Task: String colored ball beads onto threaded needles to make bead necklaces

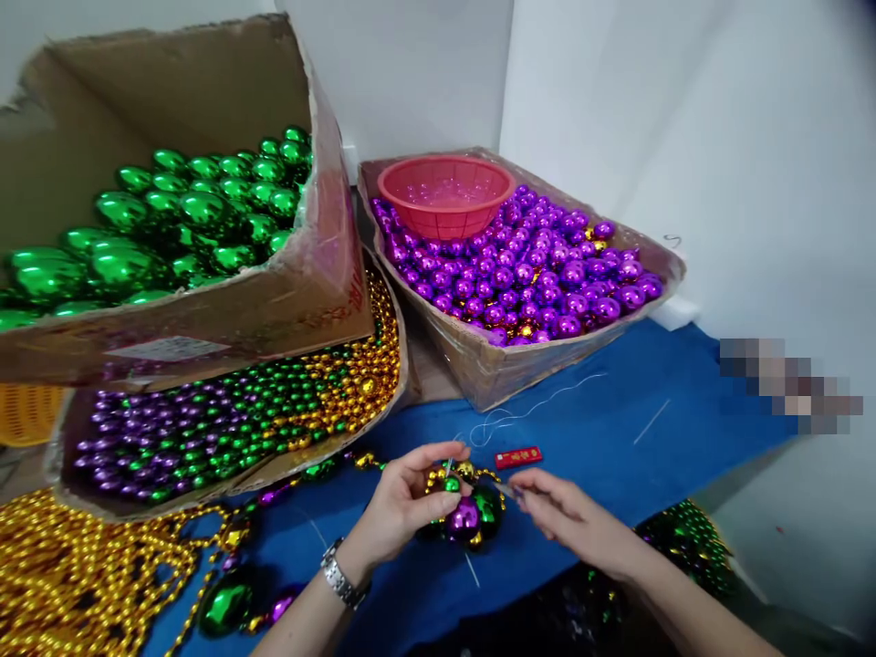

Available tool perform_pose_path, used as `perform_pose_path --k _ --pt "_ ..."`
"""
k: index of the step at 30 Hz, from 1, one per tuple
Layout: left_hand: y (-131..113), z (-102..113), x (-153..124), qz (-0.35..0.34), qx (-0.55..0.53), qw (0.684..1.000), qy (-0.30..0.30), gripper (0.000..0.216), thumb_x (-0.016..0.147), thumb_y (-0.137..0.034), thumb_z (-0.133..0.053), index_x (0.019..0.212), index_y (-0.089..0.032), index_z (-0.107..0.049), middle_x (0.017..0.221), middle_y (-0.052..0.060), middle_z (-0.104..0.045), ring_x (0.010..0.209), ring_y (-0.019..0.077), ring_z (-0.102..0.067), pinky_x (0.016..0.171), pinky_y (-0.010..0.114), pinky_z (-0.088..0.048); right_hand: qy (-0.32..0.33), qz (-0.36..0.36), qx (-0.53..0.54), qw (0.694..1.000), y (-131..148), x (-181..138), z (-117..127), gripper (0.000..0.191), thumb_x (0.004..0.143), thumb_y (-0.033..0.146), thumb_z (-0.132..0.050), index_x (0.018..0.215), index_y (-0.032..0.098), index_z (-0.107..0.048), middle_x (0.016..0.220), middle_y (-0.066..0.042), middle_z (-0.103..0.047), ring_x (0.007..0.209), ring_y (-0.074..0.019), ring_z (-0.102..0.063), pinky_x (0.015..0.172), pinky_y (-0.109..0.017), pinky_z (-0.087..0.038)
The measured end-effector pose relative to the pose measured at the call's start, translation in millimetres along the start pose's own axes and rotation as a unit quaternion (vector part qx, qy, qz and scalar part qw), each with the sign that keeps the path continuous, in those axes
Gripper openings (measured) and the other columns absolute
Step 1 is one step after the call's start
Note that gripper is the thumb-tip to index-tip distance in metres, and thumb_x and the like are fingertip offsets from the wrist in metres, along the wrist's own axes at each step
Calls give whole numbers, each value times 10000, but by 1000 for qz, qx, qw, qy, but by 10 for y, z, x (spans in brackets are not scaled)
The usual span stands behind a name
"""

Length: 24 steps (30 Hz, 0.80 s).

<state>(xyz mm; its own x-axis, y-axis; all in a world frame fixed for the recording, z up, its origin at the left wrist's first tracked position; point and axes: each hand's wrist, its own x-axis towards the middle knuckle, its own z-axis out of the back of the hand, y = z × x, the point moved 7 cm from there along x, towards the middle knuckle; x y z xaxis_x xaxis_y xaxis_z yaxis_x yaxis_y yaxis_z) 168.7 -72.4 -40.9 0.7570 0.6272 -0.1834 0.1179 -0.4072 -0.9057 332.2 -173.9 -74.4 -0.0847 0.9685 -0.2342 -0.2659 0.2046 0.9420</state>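
My left hand (403, 493), with a metal watch (342, 575) at the wrist, pinches a cluster of shiny beads (464, 518) in green, purple and gold. A thin white thread rises near its fingertips. My right hand (571, 516) is closed just right of the cluster, its fingertips pinching a small, thin item too blurred to name. Behind the two hands lies a small red rectangular item (518, 457) with gold marks. A loose white thread (540, 401) curls over the blue cloth (581, 438).
A cardboard box (328, 228) of green balls sits at left, above another box (403, 365) of mixed beads. Behind, a box (493, 379) of purple balls carries a red basket (444, 219). Gold bead strands (75, 584) fill the lower left. A pixelated patch covers the right side.
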Motion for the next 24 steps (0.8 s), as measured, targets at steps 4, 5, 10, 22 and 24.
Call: perform_pose_path --k 4,5,10,22,24 --pt "-8 -6 -4 5 -32 999 6 485 695 -103 -734 1154 -194 -606 1177 114 -619 814 167 -652 730 289 -527 12 77 22 997 416 281 -198 257 936 397 -455 1038 202 -588 880 -2 -605 778 -122 -554 678 -222 -433" --pt "-13 -5 -5 5 -40 999 8 488 692 -99 -735 1153 -196 -608 1188 114 -614 812 166 -653 728 287 -527 10 82 17 996 448 325 -205 262 940 392 -446 1045 201 -593 891 -5 -610 797 -127 -557 697 -229 -433" --pt "-4 -20 -1 10 -81 996 33 497 683 -90 -734 1153 -199 -616 1188 110 -615 802 162 -651 688 256 -522 10 110 -4 994 509 416 -220 256 947 349 -440 1048 197 -619 934 -21 -635 876 -154 -571 780 -266 -430" --pt "46 -18 7 30 -101 994 43 521 682 -95 -730 1175 -205 -606 1245 117 -587 817 162 -668 745 259 -521 9 126 -30 992 528 435 -239 248 936 343 -463 1024 210 -653 880 -23 -639 846 -163 -573 770 -283 -432" --pt "51 -19 6 32 -97 993 51 528 687 -95 -727 1187 -208 -600 1264 122 -573 817 163 -669 738 254 -520 17 125 -25 992 513 442 -255 249 937 337 -462 1025 205 -653 896 -23 -652 851 -160 -579 775 -279 -439"
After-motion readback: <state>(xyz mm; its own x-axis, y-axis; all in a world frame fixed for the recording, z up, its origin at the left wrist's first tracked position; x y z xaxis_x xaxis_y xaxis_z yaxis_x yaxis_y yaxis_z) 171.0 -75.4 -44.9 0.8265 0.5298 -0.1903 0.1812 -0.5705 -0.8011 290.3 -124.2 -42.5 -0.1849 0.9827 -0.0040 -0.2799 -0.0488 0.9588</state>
